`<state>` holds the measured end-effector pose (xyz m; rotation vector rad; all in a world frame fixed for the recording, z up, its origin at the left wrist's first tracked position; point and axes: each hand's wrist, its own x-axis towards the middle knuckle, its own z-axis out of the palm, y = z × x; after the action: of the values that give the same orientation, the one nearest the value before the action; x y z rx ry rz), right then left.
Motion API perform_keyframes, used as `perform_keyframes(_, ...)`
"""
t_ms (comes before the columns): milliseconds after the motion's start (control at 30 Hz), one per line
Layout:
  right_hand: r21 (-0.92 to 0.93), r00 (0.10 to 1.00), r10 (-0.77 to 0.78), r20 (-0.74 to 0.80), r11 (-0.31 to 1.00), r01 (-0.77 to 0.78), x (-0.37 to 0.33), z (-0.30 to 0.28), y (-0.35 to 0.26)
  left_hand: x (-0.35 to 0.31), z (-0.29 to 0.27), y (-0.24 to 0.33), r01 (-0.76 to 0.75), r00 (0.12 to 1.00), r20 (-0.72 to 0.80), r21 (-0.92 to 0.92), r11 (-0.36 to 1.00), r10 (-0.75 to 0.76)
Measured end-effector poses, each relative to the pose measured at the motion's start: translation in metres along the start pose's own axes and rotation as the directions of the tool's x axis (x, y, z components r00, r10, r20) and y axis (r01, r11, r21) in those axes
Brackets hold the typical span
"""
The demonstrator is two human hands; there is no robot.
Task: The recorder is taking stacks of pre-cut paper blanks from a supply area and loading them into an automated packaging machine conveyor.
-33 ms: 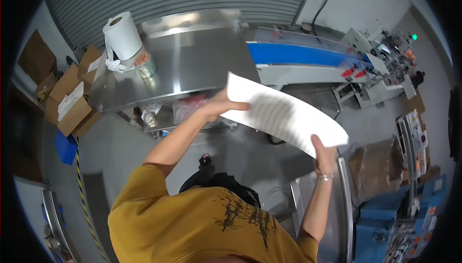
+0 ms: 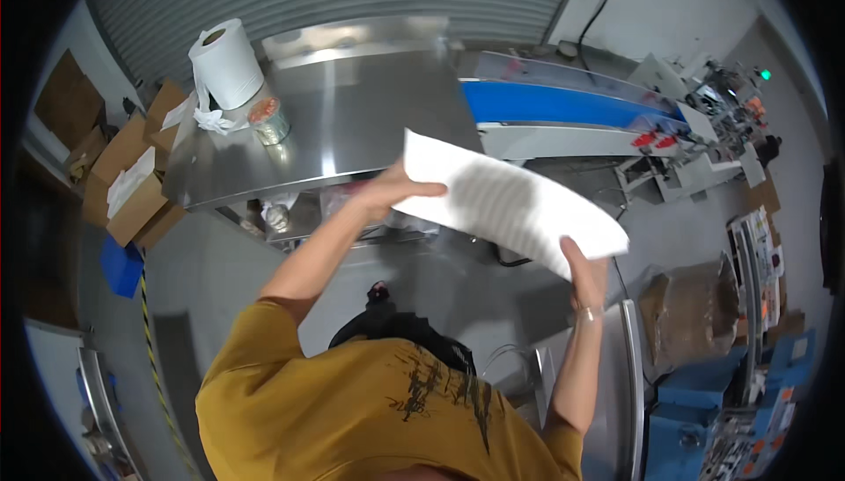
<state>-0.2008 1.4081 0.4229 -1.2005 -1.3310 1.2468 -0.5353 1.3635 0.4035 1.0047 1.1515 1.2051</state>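
A wide white sheet point(image 2: 554, 212), slightly curved, with a grey, striped patch of shade near its middle, is held out in front of me. My left hand point(image 2: 387, 194) grips its left end, thumb lying on top and fingers hidden beneath. At the lower right end my right hand point(image 2: 588, 274) pinches the edge, the thumb again over the upper face. The sheet is in the air, just off the front right corner of a steel table point(image 2: 361, 120). Neither hand touches the table.
A white paper roll point(image 2: 233, 76) and a clear jar with reddish contents point(image 2: 268, 122) stand on the table's left side. A blue conveyor belt point(image 2: 563, 102) runs rightward to a machine. Cardboard boxes point(image 2: 132, 182) are at left; blue equipment point(image 2: 691, 433) stands at lower right.
The sheet and both hands have shifted slightly to the left. My grip looks the same.
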Motion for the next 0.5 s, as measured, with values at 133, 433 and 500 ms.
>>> perform_keyframes(133,0.053,0.919,-0.066,0.389,0.997,0.049,0.117,0.136,0.034,0.004,-0.135,-0.007,0.122,0.965,-0.229,-0.028,0.992,-0.126)
perform_keyframes(433,-0.318,0.453,0.381,0.806,0.924,-0.211,0.315,0.359,0.042,-0.013,-0.267,-0.005,0.524,0.838,-0.379,0.356,0.773,-0.394)
perform_keyframes(500,-0.458,0.446,0.381,0.810,0.886,0.074,0.371,0.405,0.064,-0.012,-0.262,0.019,0.695,0.718,-0.311,0.358,0.624,-0.622)
